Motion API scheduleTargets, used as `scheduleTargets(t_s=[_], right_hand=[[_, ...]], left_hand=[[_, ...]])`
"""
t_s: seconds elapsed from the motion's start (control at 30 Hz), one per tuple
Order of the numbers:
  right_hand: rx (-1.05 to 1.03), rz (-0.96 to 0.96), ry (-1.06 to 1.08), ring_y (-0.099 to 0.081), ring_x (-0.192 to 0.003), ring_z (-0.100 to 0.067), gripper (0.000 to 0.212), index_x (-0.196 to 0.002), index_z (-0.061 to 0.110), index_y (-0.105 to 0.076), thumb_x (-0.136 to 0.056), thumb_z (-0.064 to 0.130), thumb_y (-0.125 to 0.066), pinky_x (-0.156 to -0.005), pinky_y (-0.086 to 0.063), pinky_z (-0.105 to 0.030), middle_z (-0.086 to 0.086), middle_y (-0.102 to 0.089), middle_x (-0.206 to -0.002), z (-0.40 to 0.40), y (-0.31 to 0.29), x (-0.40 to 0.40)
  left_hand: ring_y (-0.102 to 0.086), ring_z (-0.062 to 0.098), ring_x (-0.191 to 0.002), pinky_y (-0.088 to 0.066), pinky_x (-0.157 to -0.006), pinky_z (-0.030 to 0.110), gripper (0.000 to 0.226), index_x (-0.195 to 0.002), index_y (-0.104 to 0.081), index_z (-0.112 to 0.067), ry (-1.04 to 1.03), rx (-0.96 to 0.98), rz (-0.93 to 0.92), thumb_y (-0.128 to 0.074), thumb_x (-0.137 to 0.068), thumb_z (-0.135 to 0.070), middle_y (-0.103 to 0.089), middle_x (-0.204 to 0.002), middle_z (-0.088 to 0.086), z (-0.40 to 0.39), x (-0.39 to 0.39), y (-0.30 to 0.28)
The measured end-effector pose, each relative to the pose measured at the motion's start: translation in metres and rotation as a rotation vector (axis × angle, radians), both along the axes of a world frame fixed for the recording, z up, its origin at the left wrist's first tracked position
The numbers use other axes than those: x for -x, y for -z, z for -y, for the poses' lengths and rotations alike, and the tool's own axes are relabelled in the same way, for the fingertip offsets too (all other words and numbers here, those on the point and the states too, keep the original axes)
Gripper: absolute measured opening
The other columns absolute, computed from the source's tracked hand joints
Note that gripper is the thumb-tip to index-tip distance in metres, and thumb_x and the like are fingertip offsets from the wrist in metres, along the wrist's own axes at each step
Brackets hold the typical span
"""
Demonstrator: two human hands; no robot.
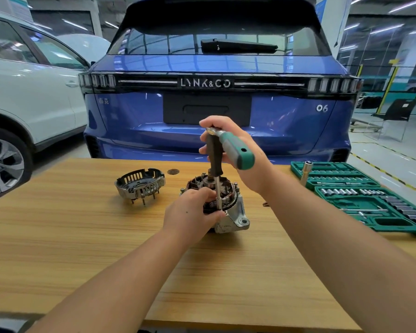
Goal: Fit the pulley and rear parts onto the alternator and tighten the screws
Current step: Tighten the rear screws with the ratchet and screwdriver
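Observation:
The alternator (234,216) stands on the wooden table (82,236) with its open rear end up, copper windings showing. My left hand (192,209) grips its near-left side and steadies the lower end of a driver shaft. My right hand (228,145) holds a green-handled ratchet (238,152) on top of a black driver (214,159), whose chrome socket shaft (218,195) stands upright on the alternator's rim. A separate rear housing part (141,185), black and silver with slots and studs, lies on the table to the left.
A green socket set case (370,200) lies open at the table's right, with a chrome socket (306,173) standing at its left edge. A small round dark piece (173,171) lies at the far table edge. A blue car (216,92) is parked right behind the table, a white car (29,92) at left.

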State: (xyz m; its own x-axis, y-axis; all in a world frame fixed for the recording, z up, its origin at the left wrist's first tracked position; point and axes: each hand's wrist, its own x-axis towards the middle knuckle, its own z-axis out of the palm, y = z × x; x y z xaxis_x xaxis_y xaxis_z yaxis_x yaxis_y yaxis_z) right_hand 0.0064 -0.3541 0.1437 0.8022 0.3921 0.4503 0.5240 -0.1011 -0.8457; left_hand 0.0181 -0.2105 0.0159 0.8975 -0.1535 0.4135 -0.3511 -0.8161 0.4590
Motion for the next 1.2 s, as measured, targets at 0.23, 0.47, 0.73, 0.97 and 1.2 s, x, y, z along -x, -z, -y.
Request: scheduleTargets(t_s=[0.23, 0.47, 0.73, 0.97, 1.2], right_hand=[[-0.083, 0.019, -0.101, -0.062, -0.102, -0.018, 0.027, -0.113, 0.043, -0.062, -0.096, 0.038, -0.041, -0.095, -0.055, -0.042, 0.003, -0.061, -0.108, 0.007, 0.009, -0.010], [-0.370, 0.190, 0.355, -0.054, -0.053, -0.012, 0.010, -0.092, 0.023, -0.065, -0.088, 0.017, -0.071, -0.053, -0.053, -0.038, 0.010, -0.061, -0.064, -0.016, 0.008, -0.025], [-0.621, -0.161, 0.039, -0.050, -0.055, -0.012, 0.057, -0.137, 0.007, -0.046, -0.091, 0.036, -0.062, -0.052, -0.044, -0.023, -0.004, -0.064, -0.078, -0.016, 0.016, -0.037], [-0.620, -0.388, -0.491, -0.052, -0.068, -0.009, 0.035, -0.117, 0.009, -0.060, -0.082, 0.008, -0.057, -0.070, -0.028, -0.028, 0.004, -0.062, -0.092, 0.007, 0.025, -0.048], [-0.681, -0.344, -0.487, -0.055, -0.066, -0.013, 0.022, -0.092, 0.023, -0.065, -0.081, 0.004, -0.063, -0.066, -0.030, -0.030, 0.001, -0.067, -0.091, 0.005, 0.030, -0.051]], left_hand=[[-0.056, 0.003, -0.102, -0.052, -0.083, 0.033, 0.045, -0.122, -0.060, -0.040, 0.009, 0.058, 0.017, -0.071, -0.082, -0.056, -0.061, -0.112, -0.019, -0.002, 0.002, 0.004], [-0.059, 0.006, -0.110, -0.052, -0.095, 0.040, 0.049, -0.126, -0.063, -0.035, 0.044, 0.090, 0.057, -0.074, -0.082, -0.053, -0.065, -0.117, -0.014, 0.000, 0.002, 0.002], [-0.047, 0.020, -0.124, -0.018, -0.104, 0.038, 0.059, -0.120, -0.064, -0.025, 0.109, -0.220, 0.411, -0.078, -0.072, -0.056, -0.062, -0.127, -0.006, -0.005, -0.011, -0.013], [-0.028, 0.023, -0.146, -0.024, -0.121, 0.052, 0.061, -0.139, -0.058, -0.026, 0.424, -0.490, 0.260, -0.056, -0.088, -0.060, -0.057, -0.141, -0.009, -0.016, -0.038, -0.029], [-0.025, 0.032, -0.150, -0.012, -0.122, 0.055, 0.059, -0.142, -0.055, -0.018, 0.317, -0.463, 0.420, -0.043, -0.094, -0.052, -0.051, -0.150, 0.001, -0.014, -0.039, 0.000]])
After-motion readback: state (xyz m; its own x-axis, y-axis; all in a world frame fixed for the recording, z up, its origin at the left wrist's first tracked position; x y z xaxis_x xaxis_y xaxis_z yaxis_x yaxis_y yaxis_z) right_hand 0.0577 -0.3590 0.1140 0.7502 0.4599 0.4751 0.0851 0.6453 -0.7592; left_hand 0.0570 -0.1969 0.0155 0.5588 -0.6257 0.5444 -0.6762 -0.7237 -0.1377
